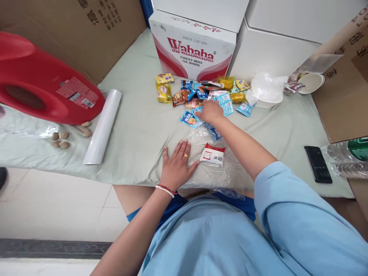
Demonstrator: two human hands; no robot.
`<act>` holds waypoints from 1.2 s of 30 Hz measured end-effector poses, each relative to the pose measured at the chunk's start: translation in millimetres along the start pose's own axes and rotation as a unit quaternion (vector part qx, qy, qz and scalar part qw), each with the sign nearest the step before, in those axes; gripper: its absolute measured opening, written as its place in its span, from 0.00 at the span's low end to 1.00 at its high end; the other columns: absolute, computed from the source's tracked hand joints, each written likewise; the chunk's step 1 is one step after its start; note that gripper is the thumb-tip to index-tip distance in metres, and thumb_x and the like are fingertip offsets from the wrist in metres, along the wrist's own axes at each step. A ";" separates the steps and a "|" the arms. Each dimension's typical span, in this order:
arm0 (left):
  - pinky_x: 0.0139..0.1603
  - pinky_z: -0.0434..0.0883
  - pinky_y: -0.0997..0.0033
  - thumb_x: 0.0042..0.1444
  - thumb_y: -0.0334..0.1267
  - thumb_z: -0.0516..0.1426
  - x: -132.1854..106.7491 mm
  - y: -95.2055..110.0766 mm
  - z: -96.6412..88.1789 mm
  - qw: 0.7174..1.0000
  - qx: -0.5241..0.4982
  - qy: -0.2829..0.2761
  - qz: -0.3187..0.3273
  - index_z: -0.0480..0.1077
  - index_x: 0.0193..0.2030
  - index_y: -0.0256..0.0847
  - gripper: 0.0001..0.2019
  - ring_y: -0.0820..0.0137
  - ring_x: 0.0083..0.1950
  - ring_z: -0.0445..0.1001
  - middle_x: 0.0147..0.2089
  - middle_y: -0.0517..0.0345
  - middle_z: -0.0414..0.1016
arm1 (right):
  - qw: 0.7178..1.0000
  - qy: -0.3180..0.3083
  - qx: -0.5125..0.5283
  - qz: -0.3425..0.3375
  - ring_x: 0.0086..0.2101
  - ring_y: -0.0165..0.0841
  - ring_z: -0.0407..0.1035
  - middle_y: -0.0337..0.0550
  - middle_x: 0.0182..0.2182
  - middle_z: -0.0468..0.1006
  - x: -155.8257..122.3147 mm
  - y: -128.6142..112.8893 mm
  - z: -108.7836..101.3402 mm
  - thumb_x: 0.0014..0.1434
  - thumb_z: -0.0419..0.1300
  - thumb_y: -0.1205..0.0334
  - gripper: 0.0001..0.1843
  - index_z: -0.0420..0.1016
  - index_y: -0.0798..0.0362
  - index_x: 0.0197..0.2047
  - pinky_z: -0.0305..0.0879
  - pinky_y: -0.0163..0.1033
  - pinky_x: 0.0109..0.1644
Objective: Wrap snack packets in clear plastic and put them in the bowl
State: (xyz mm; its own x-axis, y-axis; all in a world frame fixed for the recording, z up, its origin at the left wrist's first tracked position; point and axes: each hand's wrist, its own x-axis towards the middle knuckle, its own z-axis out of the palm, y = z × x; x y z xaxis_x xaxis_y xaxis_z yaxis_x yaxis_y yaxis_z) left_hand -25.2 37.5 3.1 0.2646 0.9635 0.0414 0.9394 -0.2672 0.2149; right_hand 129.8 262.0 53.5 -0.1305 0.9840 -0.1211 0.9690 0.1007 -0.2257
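Observation:
My left hand (176, 163) lies flat with fingers spread, pressing on the left edge of a clear plastic bag (227, 170) on the pale green cloth. A small red-and-white snack packet (212, 154) lies on or in that bag, just right of my left hand. My right hand (210, 111) reaches forward into a pile of snack packets (198, 94), fingers curled over a blue packet (197, 112). Whether the fingers have closed on it is hidden.
A white roll (103, 124) and a few nuts (64, 138) lie left, below a red jug (37, 82). A Wahaha carton (195, 46) stands behind the snacks. Right: white bowl with plastic (267, 92), paper cup (312, 82), black phone (317, 164), water bottle (347, 153).

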 end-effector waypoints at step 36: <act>0.79 0.35 0.25 0.72 0.60 0.45 -4.4 -0.4 1.8 1.000 -0.020 0.009 0.004 0.49 0.81 0.36 0.39 0.49 0.82 0.52 0.81 0.36 0.49 | 0.976 0.019 -0.025 -0.217 0.65 0.56 0.62 0.62 0.64 0.73 -207.6 65.0 30.2 0.68 0.64 0.54 0.33 0.67 0.54 0.72 0.58 0.65 0.71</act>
State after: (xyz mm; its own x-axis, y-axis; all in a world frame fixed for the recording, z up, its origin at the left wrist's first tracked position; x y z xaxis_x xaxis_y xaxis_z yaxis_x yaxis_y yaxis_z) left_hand -26.3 33.4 1.1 0.2682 0.9614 0.0607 0.9273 -0.2748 0.2542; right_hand 213.5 59.8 34.8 -0.5235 0.8520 0.0113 0.8334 0.5148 -0.2011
